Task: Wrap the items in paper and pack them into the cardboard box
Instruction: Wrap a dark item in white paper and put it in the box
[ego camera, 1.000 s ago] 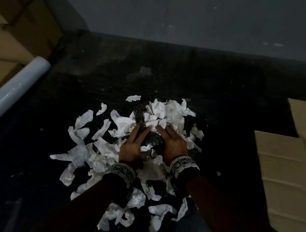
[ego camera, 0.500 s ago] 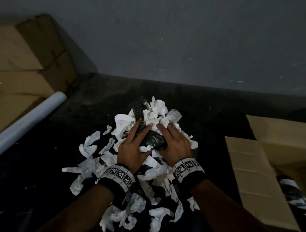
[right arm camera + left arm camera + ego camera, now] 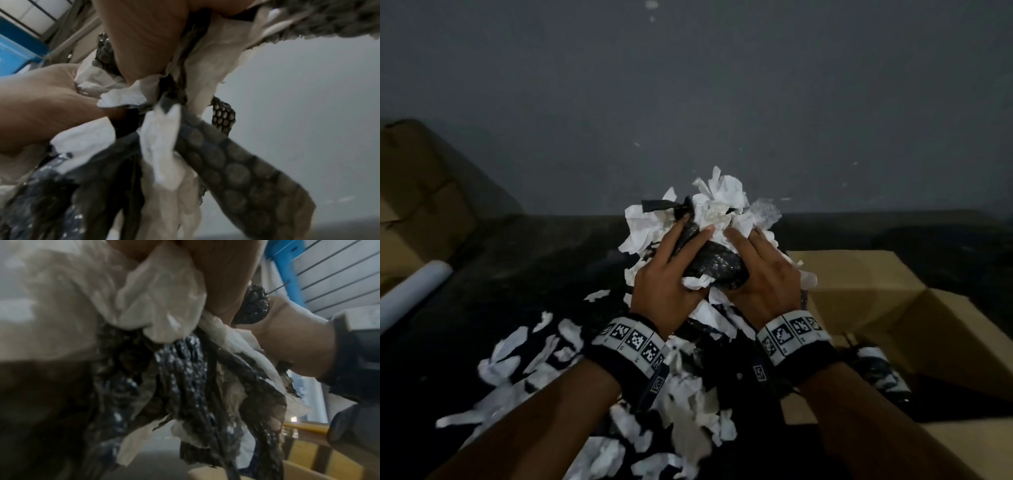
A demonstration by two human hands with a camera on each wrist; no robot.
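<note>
Paper (image 3: 722,195), torn white scraps mixed with black bubble wrap (image 3: 714,270), forms a loose bundle held up in the air between both hands, above the dark table (image 3: 524,274) and just left of the open cardboard box (image 3: 859,294). The left hand (image 3: 667,274) presses against the bundle's left side, its fingers (image 3: 688,240) laid long over the black wrap with the thumb tucked under a white scrap. The right hand (image 3: 763,277) cups the right side, fingers (image 3: 743,240) extended up into the white paper, thumb curled under the dark wrap. In the left wrist view, strips of black bubble wrap (image 3: 185,369) and white paper (image 3: 160,296) hang below the palm; the right wrist view shows the same, with a bubbled strip (image 3: 236,170) dangling down. More white scraps (image 3: 527,349) lie scattered on the table beneath the forearms. Inside the box sits a dark bundle banded with white (image 3: 876,370). At far left lie a pale roll (image 3: 410,294) and stacked brown cartons (image 3: 421,205) against the grey wall (image 3: 688,102).
</note>
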